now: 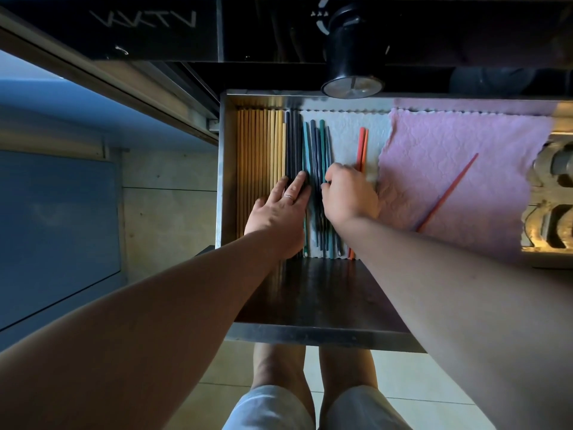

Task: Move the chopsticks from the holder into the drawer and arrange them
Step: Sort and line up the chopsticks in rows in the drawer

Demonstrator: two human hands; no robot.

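The open drawer (319,332) holds rows of chopsticks lying lengthwise. Yellow wooden chopsticks (260,144) fill its left side, with dark chopsticks (293,141) beside them, then mixed teal and dark ones (321,144). My left hand (280,209) lies flat with straight fingers pressing on the dark chopsticks. My right hand (348,197) curls its fingers round the teal and dark chopsticks. An orange pair (362,147) lies just right of that hand. A single red chopstick (449,189) lies slanted on the pink cloth (465,144). The black holder (352,54) stands on the counter above the drawer.
A white cloth (347,125) lines the drawer's middle under the chopsticks. A carved pale object (552,197) sits at the drawer's right end. A dark counter (155,26) runs along the top. My legs and a tiled floor (418,383) are below.
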